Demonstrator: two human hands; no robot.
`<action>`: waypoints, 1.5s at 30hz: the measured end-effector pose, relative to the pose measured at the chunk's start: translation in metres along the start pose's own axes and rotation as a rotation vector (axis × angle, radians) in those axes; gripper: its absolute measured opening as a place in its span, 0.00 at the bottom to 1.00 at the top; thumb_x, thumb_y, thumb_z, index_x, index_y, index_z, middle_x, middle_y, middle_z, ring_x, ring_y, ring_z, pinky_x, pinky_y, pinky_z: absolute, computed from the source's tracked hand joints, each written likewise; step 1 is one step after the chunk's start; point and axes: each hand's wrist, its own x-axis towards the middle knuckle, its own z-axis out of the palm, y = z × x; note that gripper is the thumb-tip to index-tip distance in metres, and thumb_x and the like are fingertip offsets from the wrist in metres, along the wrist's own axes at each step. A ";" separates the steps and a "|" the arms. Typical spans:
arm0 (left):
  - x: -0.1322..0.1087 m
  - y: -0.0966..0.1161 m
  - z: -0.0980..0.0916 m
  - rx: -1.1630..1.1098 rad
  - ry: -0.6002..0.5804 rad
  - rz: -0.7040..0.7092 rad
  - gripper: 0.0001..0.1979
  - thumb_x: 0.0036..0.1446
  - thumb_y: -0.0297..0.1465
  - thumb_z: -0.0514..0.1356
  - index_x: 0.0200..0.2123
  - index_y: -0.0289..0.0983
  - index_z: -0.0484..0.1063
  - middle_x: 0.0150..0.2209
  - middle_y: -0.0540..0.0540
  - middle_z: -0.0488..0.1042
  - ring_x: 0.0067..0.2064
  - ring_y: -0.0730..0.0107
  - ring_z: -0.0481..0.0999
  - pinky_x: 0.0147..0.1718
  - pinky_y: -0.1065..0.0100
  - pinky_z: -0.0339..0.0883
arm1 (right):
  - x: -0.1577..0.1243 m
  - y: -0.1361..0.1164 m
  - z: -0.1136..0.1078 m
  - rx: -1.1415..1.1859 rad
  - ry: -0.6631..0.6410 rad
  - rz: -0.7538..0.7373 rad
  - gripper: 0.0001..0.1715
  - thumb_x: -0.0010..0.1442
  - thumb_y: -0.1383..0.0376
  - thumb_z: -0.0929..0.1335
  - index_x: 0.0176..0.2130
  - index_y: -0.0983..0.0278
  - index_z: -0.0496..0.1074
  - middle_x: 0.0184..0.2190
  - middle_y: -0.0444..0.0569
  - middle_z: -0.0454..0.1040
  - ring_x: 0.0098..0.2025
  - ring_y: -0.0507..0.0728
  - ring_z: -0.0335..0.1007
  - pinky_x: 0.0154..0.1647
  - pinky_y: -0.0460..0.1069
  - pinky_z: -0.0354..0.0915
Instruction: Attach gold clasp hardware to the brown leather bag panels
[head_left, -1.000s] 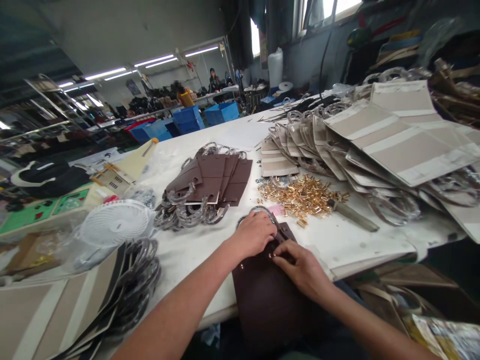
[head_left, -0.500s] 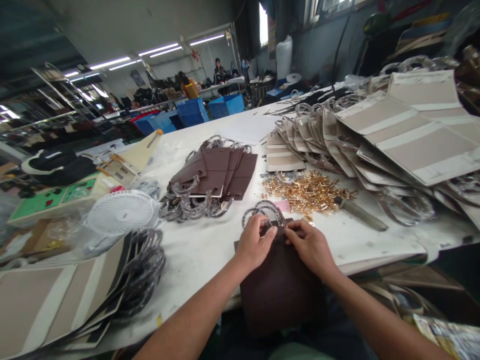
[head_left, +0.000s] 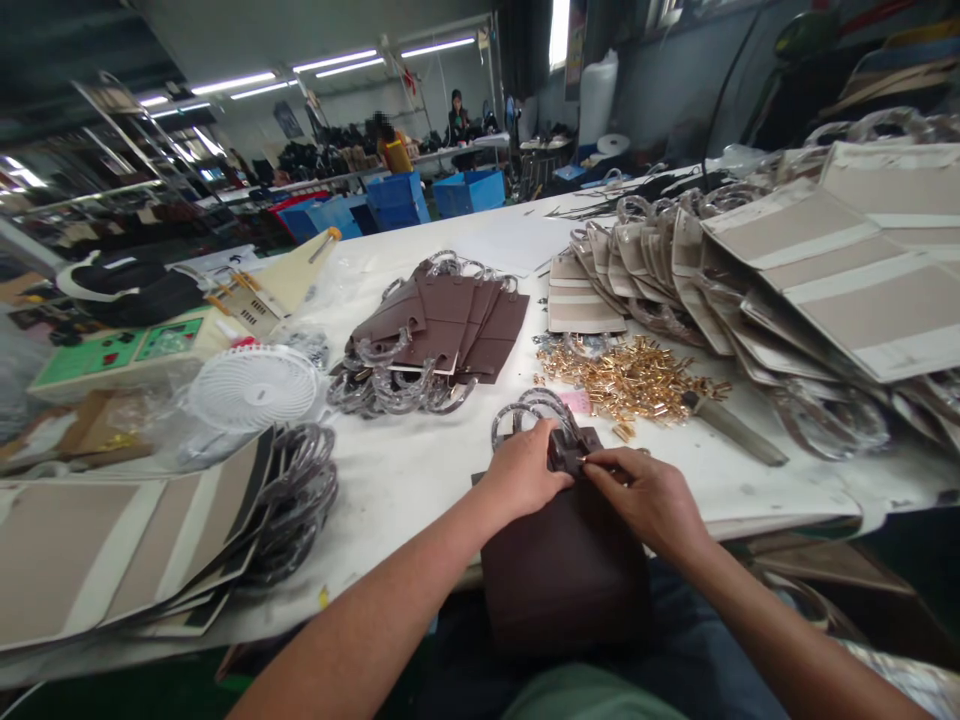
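A dark brown bag panel hangs over the table's front edge, its top part toward the table. Two plastic-wrapped handles loop up from that top part. My left hand is closed around the top of the panel beside the handles, thumb on the near face. My right hand pinches at the top right of the panel near a handle end; a tiny shiny bit shows at its fingertips, too small to name. Behind the hands lies a pile of small gold metal fittings.
Brown panels with wrapped handles lie mid-table. Beige panels are stacked at right and at left. A grey-handled tool lies by the fittings. A white fan stands left. Two people sit far back.
The view has shifted slightly. My left hand has turned and now wraps the panel's top beside the handles. My right hand has moved from the handle to a pinch at the panel's top right.
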 end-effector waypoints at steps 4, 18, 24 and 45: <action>-0.003 0.000 -0.005 -0.170 -0.058 -0.056 0.39 0.50 0.33 0.68 0.66 0.42 0.63 0.43 0.46 0.82 0.45 0.55 0.81 0.43 0.62 0.73 | -0.007 -0.003 -0.002 0.028 -0.025 0.020 0.09 0.64 0.58 0.71 0.40 0.56 0.82 0.36 0.44 0.84 0.37 0.59 0.81 0.39 0.51 0.71; -0.021 0.011 -0.004 -0.304 -0.078 -0.025 0.36 0.51 0.29 0.66 0.65 0.42 0.65 0.44 0.46 0.82 0.46 0.57 0.81 0.47 0.62 0.74 | -0.043 -0.013 -0.014 -0.001 0.018 -0.170 0.11 0.70 0.63 0.69 0.49 0.60 0.79 0.37 0.48 0.80 0.36 0.57 0.79 0.39 0.50 0.70; -0.025 0.014 -0.006 -0.341 -0.039 -0.005 0.35 0.51 0.27 0.66 0.63 0.41 0.65 0.44 0.45 0.81 0.45 0.58 0.81 0.47 0.62 0.74 | -0.044 -0.021 -0.019 0.017 0.017 -0.197 0.10 0.69 0.63 0.69 0.49 0.60 0.78 0.35 0.47 0.79 0.33 0.56 0.77 0.37 0.50 0.69; -0.036 0.022 -0.007 -0.446 -0.018 0.044 0.34 0.54 0.25 0.63 0.65 0.46 0.66 0.48 0.47 0.81 0.50 0.60 0.81 0.54 0.61 0.73 | -0.041 -0.028 -0.017 0.011 -0.075 -0.063 0.12 0.66 0.60 0.67 0.46 0.58 0.77 0.34 0.46 0.81 0.33 0.57 0.78 0.30 0.48 0.68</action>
